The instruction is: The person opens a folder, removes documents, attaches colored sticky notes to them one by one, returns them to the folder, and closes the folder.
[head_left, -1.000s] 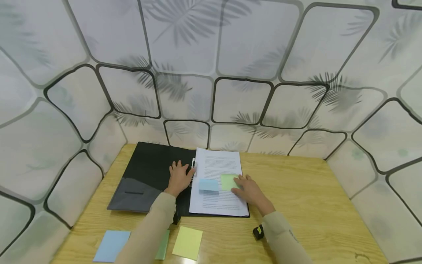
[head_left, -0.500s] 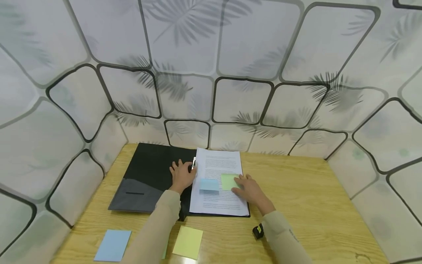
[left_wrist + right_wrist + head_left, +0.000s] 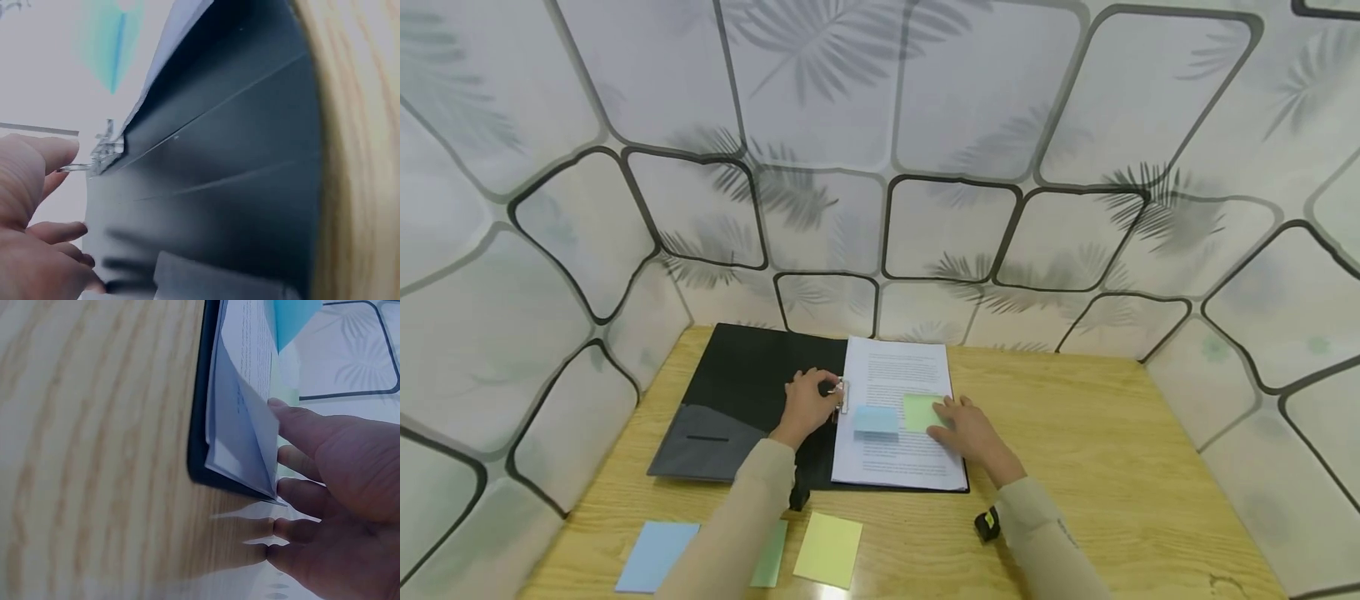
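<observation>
A black folder (image 3: 752,362) lies spread on the table, with a stack of printed sheets (image 3: 898,468) on its right half. My left hand (image 3: 805,407) is at the folder's spine. Its thumb and index finger pinch the metal lever of the folder's clip (image 3: 107,153), while the other fingers are apart from it in the left wrist view. The right hand (image 3: 972,433) rests on the sheets' right edge, fingers extended, its fingertips touching a green sticky note (image 3: 919,413). A blue sticky note (image 3: 876,419) sits left of it, its lower edge lifted off the page.
Blue (image 3: 655,557), green (image 3: 771,555) and yellow (image 3: 827,550) sticky note pads lie along the near left of the wooden table (image 3: 1090,450). A grey pocket (image 3: 707,442) covers the folder's lower left. Patterned walls enclose the table's back and sides.
My left hand shifted right onto the clip, then drew back slightly left, with the clip's lever now between thumb and index finger. The right hand stayed in place.
</observation>
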`<state>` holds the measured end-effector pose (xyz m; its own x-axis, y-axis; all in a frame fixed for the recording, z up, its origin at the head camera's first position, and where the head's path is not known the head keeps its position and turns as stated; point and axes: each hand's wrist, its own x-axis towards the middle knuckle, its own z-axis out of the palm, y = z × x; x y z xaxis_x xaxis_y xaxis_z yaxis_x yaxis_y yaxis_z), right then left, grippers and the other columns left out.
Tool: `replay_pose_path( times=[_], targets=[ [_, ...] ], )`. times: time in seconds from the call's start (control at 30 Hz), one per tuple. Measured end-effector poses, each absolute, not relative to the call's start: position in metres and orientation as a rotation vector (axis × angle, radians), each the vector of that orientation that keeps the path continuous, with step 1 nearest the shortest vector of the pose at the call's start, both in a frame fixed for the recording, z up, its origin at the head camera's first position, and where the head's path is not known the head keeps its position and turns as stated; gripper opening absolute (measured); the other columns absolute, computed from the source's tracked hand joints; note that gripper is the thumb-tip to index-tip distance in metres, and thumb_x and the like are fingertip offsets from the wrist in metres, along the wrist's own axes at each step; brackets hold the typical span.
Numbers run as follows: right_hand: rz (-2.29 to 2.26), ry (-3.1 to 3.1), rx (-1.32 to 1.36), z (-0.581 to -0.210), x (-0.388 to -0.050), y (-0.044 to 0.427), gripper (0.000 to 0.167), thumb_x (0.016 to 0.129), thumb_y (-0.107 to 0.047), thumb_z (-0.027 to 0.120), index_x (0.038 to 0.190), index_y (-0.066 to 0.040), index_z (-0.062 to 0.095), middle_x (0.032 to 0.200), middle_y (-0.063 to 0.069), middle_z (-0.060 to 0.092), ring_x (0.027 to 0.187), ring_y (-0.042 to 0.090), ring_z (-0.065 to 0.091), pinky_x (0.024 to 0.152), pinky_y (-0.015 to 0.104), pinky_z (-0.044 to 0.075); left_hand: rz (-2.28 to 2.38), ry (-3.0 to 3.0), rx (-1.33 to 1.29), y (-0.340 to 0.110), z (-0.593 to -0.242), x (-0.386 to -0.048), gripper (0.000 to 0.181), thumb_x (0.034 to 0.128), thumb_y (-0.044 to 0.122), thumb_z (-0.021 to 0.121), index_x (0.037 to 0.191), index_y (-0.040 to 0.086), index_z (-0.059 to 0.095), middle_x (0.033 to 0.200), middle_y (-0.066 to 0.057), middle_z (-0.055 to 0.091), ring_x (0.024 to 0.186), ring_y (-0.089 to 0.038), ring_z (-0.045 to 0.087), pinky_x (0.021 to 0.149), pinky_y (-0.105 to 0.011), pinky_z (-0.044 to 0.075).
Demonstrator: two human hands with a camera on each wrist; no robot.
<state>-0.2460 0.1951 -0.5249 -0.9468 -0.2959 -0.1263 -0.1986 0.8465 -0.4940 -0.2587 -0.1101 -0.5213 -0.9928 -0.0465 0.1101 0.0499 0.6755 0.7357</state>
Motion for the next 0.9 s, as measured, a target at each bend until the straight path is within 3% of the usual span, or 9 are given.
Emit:
replay_pose_path(
  times=[0.17,0.5,0.63,0.77,0.87,0.9],
  targets=[
    [-0.729,2.827,-0.377,-0.525,-0.245,0.194,0.058,0.104,-0.03,0.068,0.151,-0.001,0.054,0.163,0.029,0.04,0.156,0.057,0.023,0.124,0.07,0.025,-1.207,-2.794,-0.037,-0.121,-0.515,-0.244,0.027,0.0974,0.017,0.075,0.12,0.003,0.077,0.152,-0.033,0.054,0.148,-0.06,0.037,0.117,-0.07,0.039],
    [-0.719,2.817,-0.367,-0.524,-0.246,0.194,0.058,0.104,-0.03,0.067,0.153,-0.002,0.053,0.164,0.027,0.038,0.157,0.055,0.021,0.125,0.069,0.024,-1.101,-2.81,-0.16,-0.122,-0.509,-0.22,0.043,0.0979,0.017,0.076,0.14,0.008,0.069,0.152,-0.031,0.055,0.149,-0.054,0.04,0.109,-0.065,0.049],
    [-0.717,2.822,-0.374,-0.526,-0.247,0.194,0.058,0.104,-0.03,0.068,0.153,-0.002,0.053,0.164,0.027,0.038,0.157,0.055,0.022,0.125,0.069,0.024,-1.085,-2.797,-0.228,-0.121,-0.509,-0.218,0.041,0.098,0.011,0.074,0.138,0.005,0.07,0.15,-0.031,0.056,0.149,-0.053,0.04,0.091,-0.06,0.06],
    [-0.708,2.825,-0.391,-0.529,-0.247,0.195,0.058,0.105,-0.031,0.067,0.153,-0.002,0.053,0.164,0.027,0.038,0.156,0.055,0.022,0.125,0.07,0.025,-0.996,-2.894,-0.282,-0.125,-0.507,-0.215,0.038,0.0983,0.005,0.067,0.137,0.006,0.071,0.149,-0.03,0.058,0.152,-0.051,0.038,0.102,-0.072,0.049],
    [-0.72,2.825,-0.396,-0.527,-0.246,0.195,0.058,0.105,-0.031,0.067,0.152,-0.001,0.054,0.164,0.028,0.038,0.156,0.057,0.022,0.124,0.071,0.024,-0.856,-2.991,-0.33,-0.127,-0.505,-0.213,0.039,0.0983,0.004,0.062,0.136,0.007,0.072,0.148,-0.029,0.059,0.152,-0.051,0.039,0.114,-0.083,0.025],
    [-0.722,2.826,-0.4,-0.527,-0.246,0.195,0.057,0.105,-0.03,0.067,0.152,-0.001,0.054,0.164,0.029,0.038,0.155,0.057,0.022,0.124,0.072,0.024,-0.808,-3.019,-0.348,-0.127,-0.504,-0.212,0.039,0.0986,0.004,0.062,0.136,0.008,0.072,0.147,-0.028,0.061,0.151,-0.051,0.04,0.115,-0.083,0.025]
  ],
)
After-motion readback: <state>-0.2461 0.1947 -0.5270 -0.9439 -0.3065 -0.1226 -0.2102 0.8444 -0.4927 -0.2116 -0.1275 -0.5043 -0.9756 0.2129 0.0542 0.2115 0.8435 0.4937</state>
